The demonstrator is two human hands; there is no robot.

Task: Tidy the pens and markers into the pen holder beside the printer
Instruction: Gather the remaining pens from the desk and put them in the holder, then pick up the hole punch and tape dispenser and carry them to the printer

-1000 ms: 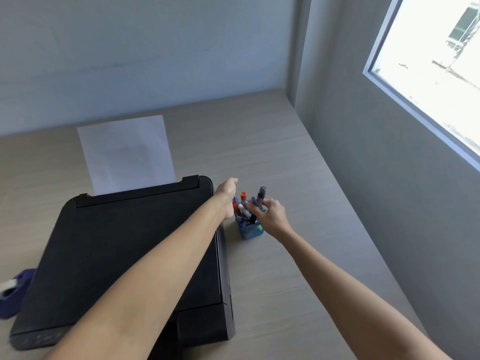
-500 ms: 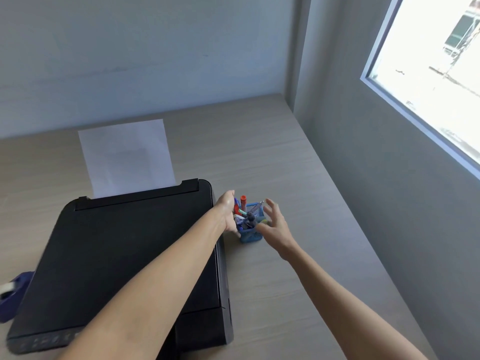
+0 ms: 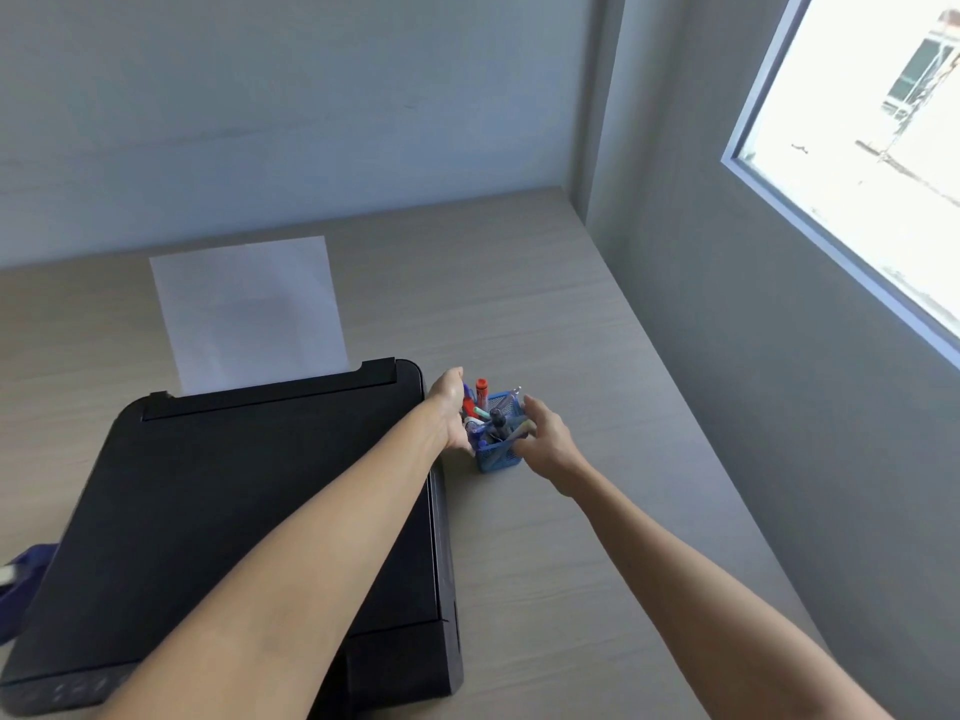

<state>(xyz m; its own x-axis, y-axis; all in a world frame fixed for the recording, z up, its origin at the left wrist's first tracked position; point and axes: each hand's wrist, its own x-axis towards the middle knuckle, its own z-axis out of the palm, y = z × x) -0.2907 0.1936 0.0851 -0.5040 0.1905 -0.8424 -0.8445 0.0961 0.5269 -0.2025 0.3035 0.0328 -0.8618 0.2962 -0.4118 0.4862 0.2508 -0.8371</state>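
Observation:
A blue mesh pen holder [image 3: 492,457] stands on the desk just right of the black printer [image 3: 249,491]. Several pens and markers stick out of it, among them a red marker [image 3: 481,389] and a dark marker [image 3: 497,423]. My left hand [image 3: 451,414] wraps the holder's left side, with its fingers hidden behind the pens. My right hand [image 3: 546,440] is at the holder's right rim, fingers spread and holding nothing.
A white sheet [image 3: 249,314] stands up from the printer's rear feed. A blue tape dispenser [image 3: 21,579] sits at the left edge. The grey wall [image 3: 753,356] with a window borders the desk [image 3: 545,563] on the right.
One second ago my right hand held a grey marker above the holder. The marker now sits inside, and the right hand has let go and opened beside the rim.

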